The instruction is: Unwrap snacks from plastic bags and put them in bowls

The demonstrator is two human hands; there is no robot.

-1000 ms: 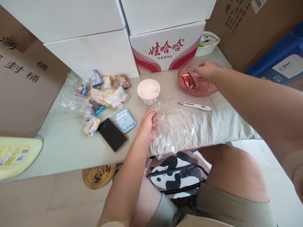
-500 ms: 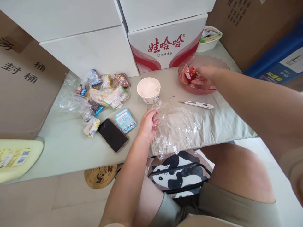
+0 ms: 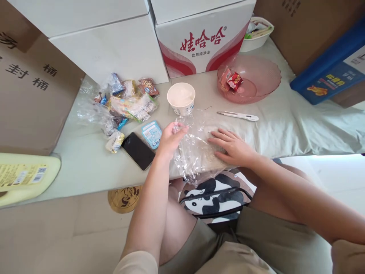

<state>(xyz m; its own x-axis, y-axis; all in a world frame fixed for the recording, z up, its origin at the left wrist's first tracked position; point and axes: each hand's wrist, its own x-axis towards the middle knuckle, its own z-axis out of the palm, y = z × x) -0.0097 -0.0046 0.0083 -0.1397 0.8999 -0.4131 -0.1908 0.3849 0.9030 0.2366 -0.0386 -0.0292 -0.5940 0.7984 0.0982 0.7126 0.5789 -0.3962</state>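
Observation:
Pinched in my left hand (image 3: 171,139) is the edge of a clear plastic bag (image 3: 191,156), crumpled over the front of the cloth-covered table. My right hand (image 3: 232,146) lies flat with its fingers spread at the bag's right side, holding nothing. A white paper bowl (image 3: 181,99) stands just beyond the bag. Small red packets (image 3: 235,81) rest in the left part of a pink see-through bowl (image 3: 262,85). Between that bowl and my right hand is a white utility knife (image 3: 239,116).
Left of the paper bowl lie several wrapped snacks (image 3: 128,106), a blue-and-white packet (image 3: 152,134) and a black phone (image 3: 138,151). White boxes (image 3: 114,57) line the back. A white tub (image 3: 256,34) stands behind the pink bowl; a yellow container (image 3: 28,177) is at left.
My right hand has left the pink bowl, where the red packets now lie, and come down beside the plastic bag. My left hand has drawn the bag slightly left.

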